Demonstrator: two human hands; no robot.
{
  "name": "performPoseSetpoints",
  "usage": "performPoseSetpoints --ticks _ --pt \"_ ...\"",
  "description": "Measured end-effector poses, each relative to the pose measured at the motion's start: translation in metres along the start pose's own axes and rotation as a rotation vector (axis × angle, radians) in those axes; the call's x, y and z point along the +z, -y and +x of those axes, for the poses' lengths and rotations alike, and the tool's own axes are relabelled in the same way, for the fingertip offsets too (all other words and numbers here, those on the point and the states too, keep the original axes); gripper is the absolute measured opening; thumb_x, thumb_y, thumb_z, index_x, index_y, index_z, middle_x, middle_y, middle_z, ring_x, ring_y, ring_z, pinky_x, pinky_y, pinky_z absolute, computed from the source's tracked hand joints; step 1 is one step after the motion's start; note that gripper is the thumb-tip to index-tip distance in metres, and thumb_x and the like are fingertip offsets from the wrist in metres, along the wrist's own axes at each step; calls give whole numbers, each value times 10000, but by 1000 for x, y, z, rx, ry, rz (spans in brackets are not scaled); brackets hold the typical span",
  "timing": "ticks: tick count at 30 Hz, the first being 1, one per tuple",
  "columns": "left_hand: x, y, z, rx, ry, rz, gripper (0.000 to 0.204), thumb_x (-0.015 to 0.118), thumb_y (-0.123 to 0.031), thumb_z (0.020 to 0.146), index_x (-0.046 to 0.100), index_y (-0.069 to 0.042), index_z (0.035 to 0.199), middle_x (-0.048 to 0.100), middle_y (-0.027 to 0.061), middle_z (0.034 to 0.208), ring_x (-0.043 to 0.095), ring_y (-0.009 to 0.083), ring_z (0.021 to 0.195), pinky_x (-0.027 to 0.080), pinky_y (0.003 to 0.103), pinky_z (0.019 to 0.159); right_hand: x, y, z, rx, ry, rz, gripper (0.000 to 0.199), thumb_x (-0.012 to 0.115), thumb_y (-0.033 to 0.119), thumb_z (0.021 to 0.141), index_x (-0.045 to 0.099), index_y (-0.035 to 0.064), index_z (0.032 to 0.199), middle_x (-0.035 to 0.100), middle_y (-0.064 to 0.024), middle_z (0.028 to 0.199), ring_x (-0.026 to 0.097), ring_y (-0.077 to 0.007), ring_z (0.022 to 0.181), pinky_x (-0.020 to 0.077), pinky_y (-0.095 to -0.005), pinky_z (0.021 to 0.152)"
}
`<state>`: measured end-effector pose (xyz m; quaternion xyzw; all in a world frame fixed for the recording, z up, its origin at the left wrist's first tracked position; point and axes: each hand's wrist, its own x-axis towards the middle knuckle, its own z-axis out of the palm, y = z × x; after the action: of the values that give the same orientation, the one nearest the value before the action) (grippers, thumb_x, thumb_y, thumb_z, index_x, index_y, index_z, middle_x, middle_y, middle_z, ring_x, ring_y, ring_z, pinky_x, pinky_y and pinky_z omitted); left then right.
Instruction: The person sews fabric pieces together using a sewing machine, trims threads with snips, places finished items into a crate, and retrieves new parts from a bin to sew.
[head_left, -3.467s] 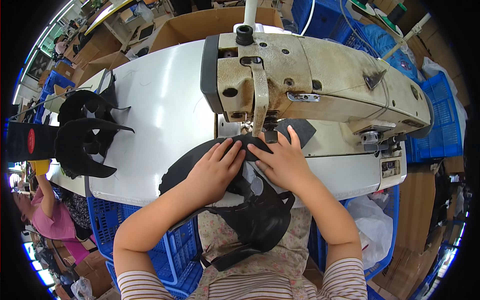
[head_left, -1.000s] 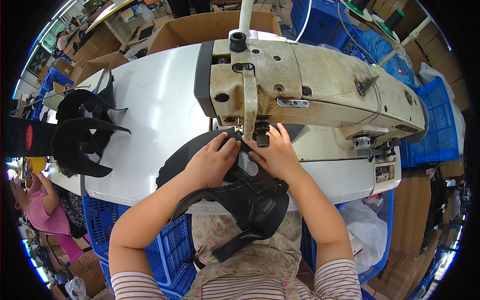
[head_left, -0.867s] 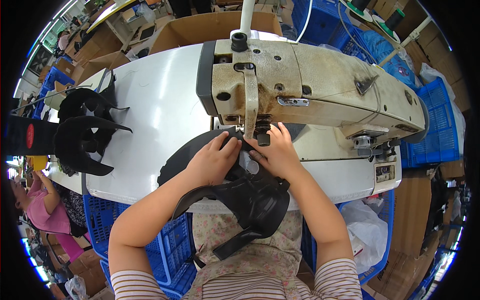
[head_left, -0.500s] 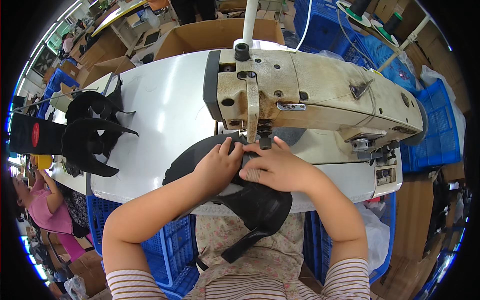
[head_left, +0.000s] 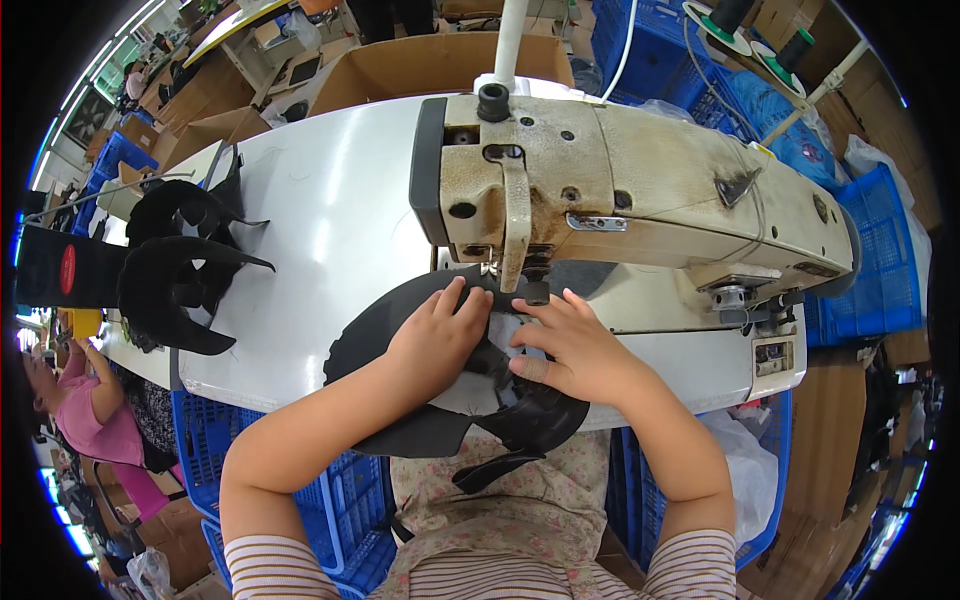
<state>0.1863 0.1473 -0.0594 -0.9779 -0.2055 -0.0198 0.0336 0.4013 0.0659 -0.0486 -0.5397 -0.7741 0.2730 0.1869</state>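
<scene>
A floppy, curved black piece of sheet material lies under the needle area of a sewing machine. Its lower part hangs over the front edge of the white table. My left hand rests on top of it, fingers stretched toward the needle. On the piece's right side, close below the machine head, is my right hand. Its fingers and thumb are spread, the fingertips touching the material; a tan band wraps the thumb. Some glossy folds show between my hands.
Similar black curved pieces hang on a stand at the table's left. Blue crates stand below the front edge and others at the right. Cardboard boxes are behind the table. Another person in pink sits at far left.
The black piece has turned, its hanging part swinging up, with more of it showing at lower left. My right hand has shifted slightly right, its thumb and fingers spreading.
</scene>
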Motion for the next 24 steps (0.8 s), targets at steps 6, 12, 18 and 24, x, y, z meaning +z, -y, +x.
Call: performPoseSetpoints --ticks 6,12,18,24 --pt "2 -2 -1 -32 -30 -14 574 553 -108 754 482 84 1290 505 171 1239 467 335 1223 444 361 989 2 -2 2 3 -11 25 480 539 558 887 651 93 928 553 -167 1241 364 -381 1338 217 -582 1096" --pt "11 1 -3 -28 -117 1 495 534 -112 779 520 103 1224 532 202 1210 493 348 1210 444 364 987 -2 -2 6 4 4 34 474 547 559 882 654 100 924 565 -168 1186 368 -383 1333 217 -585 1094" --pt "20 10 -2 -27 -177 18 399 527 -107 812 555 113 1144 548 230 1204 533 343 1185 517 333 875 -7 -3 15 65 53 5 480 536 564 887 666 103 922 569 -159 1160 385 -360 1327 221 -571 1099" --pt "24 21 7 -36 -185 22 362 533 -96 846 554 109 1143 556 210 1194 536 315 1178 527 324 857 -7 -10 24 79 21 -33 541 501 594 894 700 103 1002 550 -182 1155 420 -351 1294 224 -545 1107"
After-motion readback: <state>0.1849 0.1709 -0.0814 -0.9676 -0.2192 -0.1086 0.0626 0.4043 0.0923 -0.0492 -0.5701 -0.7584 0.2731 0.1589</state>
